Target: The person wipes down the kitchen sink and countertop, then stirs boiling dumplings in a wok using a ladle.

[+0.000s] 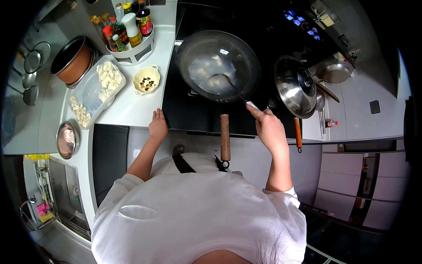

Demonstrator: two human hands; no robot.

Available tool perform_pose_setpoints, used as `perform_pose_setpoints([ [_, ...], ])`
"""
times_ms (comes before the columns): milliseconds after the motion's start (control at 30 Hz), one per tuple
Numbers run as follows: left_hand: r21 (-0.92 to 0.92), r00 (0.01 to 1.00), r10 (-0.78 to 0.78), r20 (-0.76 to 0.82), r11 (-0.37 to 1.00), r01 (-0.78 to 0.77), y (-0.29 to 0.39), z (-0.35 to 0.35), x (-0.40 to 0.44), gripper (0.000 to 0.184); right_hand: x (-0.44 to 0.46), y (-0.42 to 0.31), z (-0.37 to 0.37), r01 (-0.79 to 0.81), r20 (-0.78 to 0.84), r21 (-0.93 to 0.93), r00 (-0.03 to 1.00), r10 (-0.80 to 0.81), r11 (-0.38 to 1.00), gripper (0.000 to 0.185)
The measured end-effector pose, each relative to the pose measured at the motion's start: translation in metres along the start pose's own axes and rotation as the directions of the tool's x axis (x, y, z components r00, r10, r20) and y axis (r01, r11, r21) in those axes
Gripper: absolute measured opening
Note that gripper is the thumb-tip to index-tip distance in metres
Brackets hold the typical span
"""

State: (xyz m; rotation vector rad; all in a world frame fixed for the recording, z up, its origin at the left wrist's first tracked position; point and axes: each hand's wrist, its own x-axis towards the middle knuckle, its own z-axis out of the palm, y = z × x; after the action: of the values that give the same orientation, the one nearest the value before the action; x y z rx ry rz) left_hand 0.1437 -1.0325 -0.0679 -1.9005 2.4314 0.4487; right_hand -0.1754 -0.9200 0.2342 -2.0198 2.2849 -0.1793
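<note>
My right hand (269, 127) is wrapped round the pale end of a ladle (235, 90). The ladle's head dips into cloudy liquid inside a large dark wok (246, 55) on the black cooktop. Several pale pieces (216, 58) show in the liquid; their kind is hard to make out. The wok's wooden handle (225, 136) points toward my body, with neither hand on it. My left hand (158, 125) lies at the counter's front edge by the cooktop, fingers stretched out and holding nothing.
On the left counter are a clear tray (91, 97) of pale dumpling-like pieces, a small bowl (147, 81) of chopped bits, a metal bowl (67, 140), a brown pot (70, 60) and a bottle rack (137, 53). A lidded pan (292, 94) sits to the right.
</note>
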Motion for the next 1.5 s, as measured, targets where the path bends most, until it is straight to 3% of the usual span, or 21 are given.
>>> perform_pose_setpoints([
  [133,-0.016,1.0,0.001,-0.001,1.0,-0.001,0.0,-0.003,-0.002,0.063,0.015,-0.01,-0.001,0.039,0.019,0.093,0.999,-0.041,0.995,0.052],
  [233,-0.016,1.0,0.016,-0.002,1.0,-0.016,-0.002,-0.002,-0.003,0.062,0.043,-0.01,0.031,0.09,-0.086,0.043,0.993,-0.086,0.995,0.047],
  [467,-0.032,1.0,0.018,-0.011,0.999,-0.018,-0.003,-0.001,-0.002,0.062,0.083,-0.001,0.061,-0.081,-0.171,-0.046,0.983,0.072,0.996,0.052],
  [633,-0.032,1.0,0.003,-0.004,0.999,-0.003,-0.001,-0.004,-0.003,0.062,0.054,0.012,0.031,-0.157,-0.131,-0.01,0.979,0.154,0.988,0.043],
  [833,-0.015,1.0,-0.003,-0.01,1.0,0.002,0.0,0.0,-0.002,0.063,0.014,0.005,-0.014,-0.087,0.038,0.121,0.996,0.083,0.989,0.052],
  [933,-0.016,1.0,-0.002,-0.013,1.0,0.002,0.001,0.0,-0.002,0.063,0.018,-0.004,-0.013,-0.012,0.024,0.216,1.0,0.007,0.976,0.052],
  [1100,-0.029,0.999,0.015,-0.032,0.999,-0.016,-0.003,0.002,-0.003,0.061,0.051,-0.008,0.028,0.037,-0.115,0.221,0.993,-0.011,0.975,0.048],
  [1200,-0.026,0.999,0.02,-0.034,0.999,-0.021,-0.006,0.003,-0.003,0.061,0.072,0.006,0.056,-0.007,-0.23,0.208,0.972,0.056,0.978,0.045],
  [1367,-0.025,1.0,0.014,-0.025,1.0,-0.015,-0.004,0.001,-0.002,0.06,0.085,0.028,0.069,-0.153,-0.279,0.15,0.941,0.191,0.977,0.041],
  [1467,0.0,1.0,0.015,-0.02,1.0,-0.015,-0.003,0.001,-0.003,0.061,0.078,0.032,0.059,-0.253,-0.151,0.277,0.941,0.302,0.927,0.041],
  [1500,0.008,1.0,0.014,-0.02,1.0,-0.014,-0.004,0.001,-0.005,0.062,0.074,0.033,0.05,-0.312,-0.039,0.352,0.937,0.347,0.883,0.042],
])
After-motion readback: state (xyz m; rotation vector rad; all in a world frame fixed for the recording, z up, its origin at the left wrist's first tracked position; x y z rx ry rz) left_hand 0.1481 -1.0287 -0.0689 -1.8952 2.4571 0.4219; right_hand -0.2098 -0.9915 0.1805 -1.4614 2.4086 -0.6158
